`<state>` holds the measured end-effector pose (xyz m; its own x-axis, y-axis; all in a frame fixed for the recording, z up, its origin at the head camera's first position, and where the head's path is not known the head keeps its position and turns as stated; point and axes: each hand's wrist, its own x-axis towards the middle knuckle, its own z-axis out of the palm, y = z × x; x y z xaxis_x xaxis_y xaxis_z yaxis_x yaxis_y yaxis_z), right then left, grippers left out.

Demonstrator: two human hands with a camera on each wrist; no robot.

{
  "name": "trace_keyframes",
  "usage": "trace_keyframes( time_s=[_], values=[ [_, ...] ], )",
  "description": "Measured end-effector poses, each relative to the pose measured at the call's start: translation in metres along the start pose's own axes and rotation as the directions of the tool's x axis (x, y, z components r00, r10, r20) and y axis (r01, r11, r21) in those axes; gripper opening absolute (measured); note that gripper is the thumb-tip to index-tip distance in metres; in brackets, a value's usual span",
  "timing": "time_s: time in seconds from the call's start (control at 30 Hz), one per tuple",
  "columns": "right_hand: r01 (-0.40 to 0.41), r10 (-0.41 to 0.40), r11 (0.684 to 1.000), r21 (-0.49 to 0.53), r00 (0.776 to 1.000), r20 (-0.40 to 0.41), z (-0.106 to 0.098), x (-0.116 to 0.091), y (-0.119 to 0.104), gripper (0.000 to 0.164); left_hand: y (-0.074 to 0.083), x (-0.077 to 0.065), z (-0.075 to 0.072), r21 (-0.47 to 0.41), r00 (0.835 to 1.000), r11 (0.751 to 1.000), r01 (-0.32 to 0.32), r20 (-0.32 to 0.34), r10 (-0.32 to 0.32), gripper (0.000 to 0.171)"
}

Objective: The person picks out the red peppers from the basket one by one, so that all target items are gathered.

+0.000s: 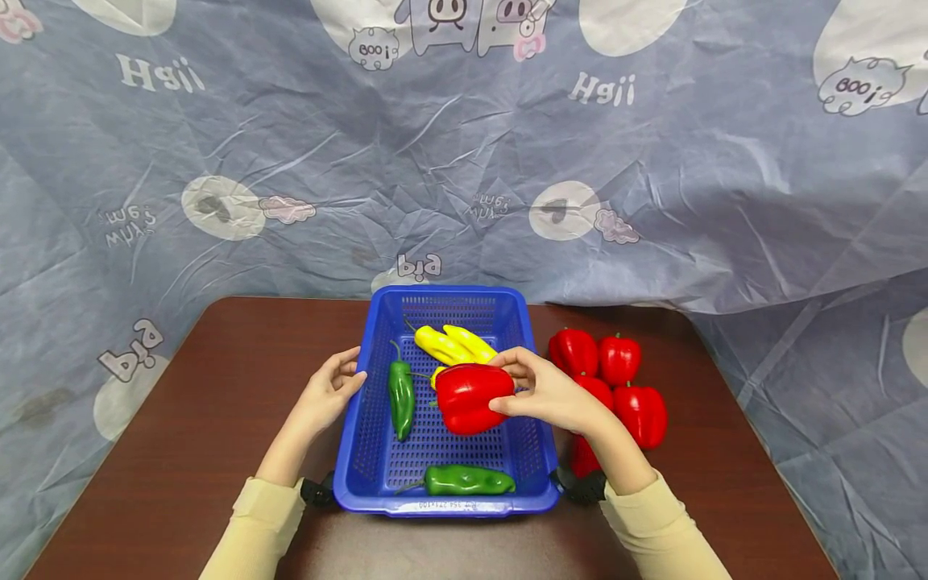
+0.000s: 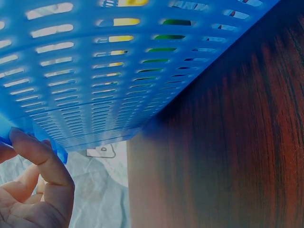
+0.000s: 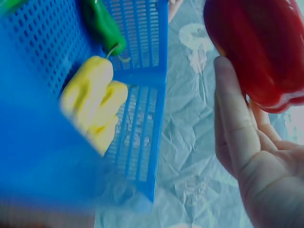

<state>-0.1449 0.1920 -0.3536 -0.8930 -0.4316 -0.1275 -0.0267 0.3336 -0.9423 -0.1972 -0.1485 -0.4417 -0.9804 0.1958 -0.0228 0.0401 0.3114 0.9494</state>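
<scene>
My right hand (image 1: 545, 392) holds a red bell pepper (image 1: 471, 400) above the blue basket (image 1: 529, 322), thumb on the near side and fingers behind. The right wrist view shows this bell pepper (image 3: 263, 52) raised over the fingers. At the basket's left side, my left hand (image 1: 331, 385) grips the rim, and in the left wrist view its curled fingers (image 2: 45, 164) meet the rim's edge. Inside the basket, yellow peppers (image 1: 444, 346) lie toward the back, partly hidden by the bell pepper. One green pepper (image 1: 401, 399) lies along the left, another green pepper (image 1: 467, 481) along the front.
Several more red bell peppers (image 1: 641, 415) are grouped on the brown table (image 1: 239, 387) right of the basket, some partly behind the right forearm. A grey printed cloth (image 1: 406, 161) hangs behind the table. Dark wrist straps (image 1: 583, 486) sit close to the basket's front corners.
</scene>
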Motion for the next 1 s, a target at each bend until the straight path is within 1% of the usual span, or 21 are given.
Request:
trace_keyframes(
  time_s=[0.13,0.37,0.5,0.6,0.73,0.8,0.9,1.0],
  values=[
    [0.021,-0.019,0.999,0.035,0.998,-0.059,-0.009,-0.014,0.003,0.055,-0.001,0.000,0.000,0.001,1.000,1.000,-0.010,-0.003,0.010,0.052],
    [0.119,-0.112,0.992,0.045,0.985,-0.128,-0.026,-0.043,0.004,0.053,-0.002,0.000,0.000,0.000,1.000,1.000,-0.012,-0.004,0.012,0.051],
    [0.117,-0.103,0.989,0.090,0.983,-0.150,-0.040,-0.063,0.012,0.046,-0.002,0.000,0.000,0.005,1.000,1.000,-0.013,-0.006,0.013,0.051],
    [0.118,-0.091,0.984,0.137,0.977,-0.193,-0.050,-0.080,0.023,0.042,-0.001,0.000,0.000,0.007,1.000,1.000,-0.014,-0.004,0.014,0.051],
    [0.129,-0.076,0.974,0.186,0.961,-0.267,-0.062,-0.101,0.042,0.042,0.000,0.000,0.001,0.007,1.000,1.000,-0.015,-0.002,0.015,0.051],
    [0.134,-0.064,0.967,0.217,0.951,-0.303,-0.068,-0.112,0.053,0.041,0.001,0.000,0.001,0.011,1.000,1.000,-0.014,-0.002,0.014,0.051],
    [0.177,-0.069,0.944,0.278,0.931,-0.359,-0.074,-0.127,0.068,0.041,0.002,-0.001,0.001,0.018,1.000,1.000,-0.010,0.000,0.010,0.052],
    [0.249,-0.094,0.902,0.352,0.910,-0.404,-0.077,-0.139,0.082,0.042,0.002,-0.001,0.000,0.016,1.000,1.000,-0.004,-0.001,0.004,0.052]
  ],
)
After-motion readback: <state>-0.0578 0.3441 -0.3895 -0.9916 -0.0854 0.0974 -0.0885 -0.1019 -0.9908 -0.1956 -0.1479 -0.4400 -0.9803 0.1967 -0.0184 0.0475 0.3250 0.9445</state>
